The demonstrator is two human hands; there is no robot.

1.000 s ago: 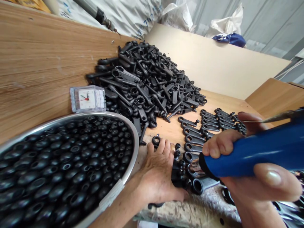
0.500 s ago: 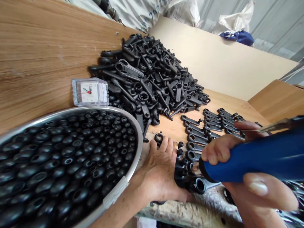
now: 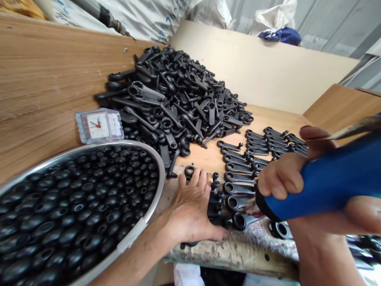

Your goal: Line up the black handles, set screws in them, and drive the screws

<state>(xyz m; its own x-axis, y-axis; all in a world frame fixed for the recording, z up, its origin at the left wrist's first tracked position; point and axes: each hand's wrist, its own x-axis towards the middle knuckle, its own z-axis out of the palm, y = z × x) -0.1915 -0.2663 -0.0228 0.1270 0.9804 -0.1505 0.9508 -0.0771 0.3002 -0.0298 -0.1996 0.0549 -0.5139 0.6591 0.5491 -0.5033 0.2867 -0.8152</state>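
My left hand (image 3: 193,210) lies with its fingers spread over a row of black crank-shaped levers (image 3: 216,198), pressing on their ends at the bench's front edge. Its palm hides part of them. My right hand (image 3: 282,178) is wrapped round a blue cylindrical tool (image 3: 336,182) with a black collar; its tip points left at the levers, but blur hides the exact contact. A thin metallic piece (image 3: 357,129) shows by the right forefinger. Levers with ring ends (image 3: 238,188) lie in rows beyond the tool.
A metal bowl (image 3: 162,171) full of black oval knobs (image 3: 77,206) stands at left. Behind it are a small clear-cased clock (image 3: 99,125) and a heap of black levers (image 3: 178,99). Wooden boards (image 3: 59,75) wall the bench; a tool with a pointed bit (image 3: 110,18) lies over one.
The blue tool has lifted slightly and moved right, away from my left hand. My left hand keeps its place on the levers. The whole view has shifted a little.
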